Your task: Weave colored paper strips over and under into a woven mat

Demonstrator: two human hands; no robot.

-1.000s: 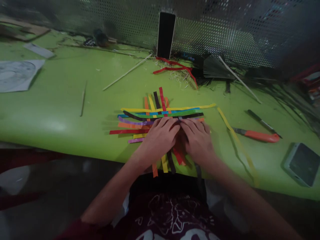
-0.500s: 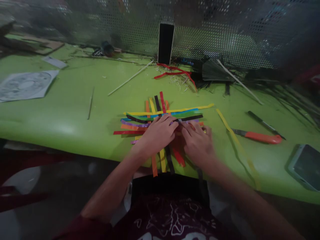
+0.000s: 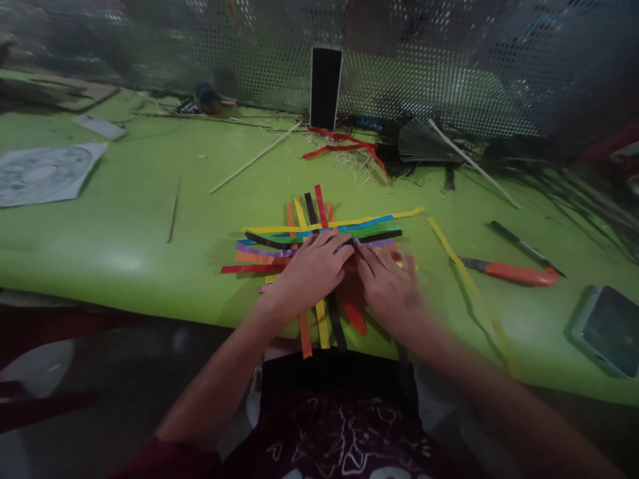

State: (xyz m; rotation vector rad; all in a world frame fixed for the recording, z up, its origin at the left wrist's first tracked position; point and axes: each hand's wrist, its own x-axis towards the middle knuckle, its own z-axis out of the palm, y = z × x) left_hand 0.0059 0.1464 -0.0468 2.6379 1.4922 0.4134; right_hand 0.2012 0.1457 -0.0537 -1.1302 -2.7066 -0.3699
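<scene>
A weave of coloured paper strips [image 3: 279, 243] lies on the green table [image 3: 114, 219] near its front edge. My left hand [image 3: 309, 269] rests flat on the middle of the weave, fingers stretched toward the purple and black strips. My right hand [image 3: 392, 286] lies beside it on the right part of the weave, its fingertips meeting the left hand's at a purple strip; the hand is smeared by motion. Orange, yellow, black and red strip ends stick out toward me below the hands.
An orange-handled knife [image 3: 509, 271] and a black pen [image 3: 524, 247] lie to the right, with a phone [image 3: 606, 329] at the right edge. A loose yellow strip [image 3: 464, 279], an upright phone [image 3: 325, 86], red strips [image 3: 344, 143], thin sticks [image 3: 254, 159] and a printed sheet [image 3: 42, 173] lie around.
The camera view has shifted slightly. Both hands stay on the weave; the right hand's fingers have moved a little along the strips.
</scene>
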